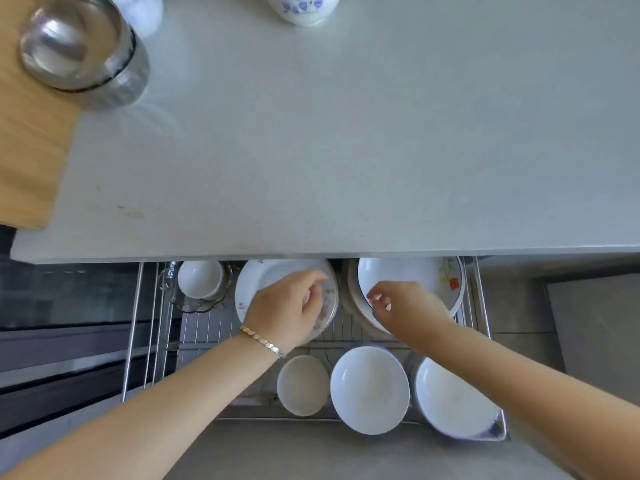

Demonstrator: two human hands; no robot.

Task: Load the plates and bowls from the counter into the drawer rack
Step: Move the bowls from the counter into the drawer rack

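Observation:
Under the counter (pixel 346 150) the wire drawer rack (pixel 138 323) stands pulled out. At its back lies a stack of flowered plates (pixel 263 278). My left hand (pixel 287 306), a bracelet on its wrist, lies over the stack's right side with fingers loosely curled. To the right is a large white plate with a red and green pattern (pixel 408 271) on other plates. My right hand (pixel 405 303) hovers over its left rim, fingers loosely curled, nothing in them. Three white bowls (pixel 303 384) (pixel 369 389) (pixel 450 396) sit along the rack's front.
A small white cup (pixel 199 278) sits in a glass dish (pixel 194 304) at the rack's back left. On the counter are a steel pot (pixel 79 46) on a wooden board (pixel 27 140) at far left and a blue-flowered porcelain jar (pixel 303 6) at the back.

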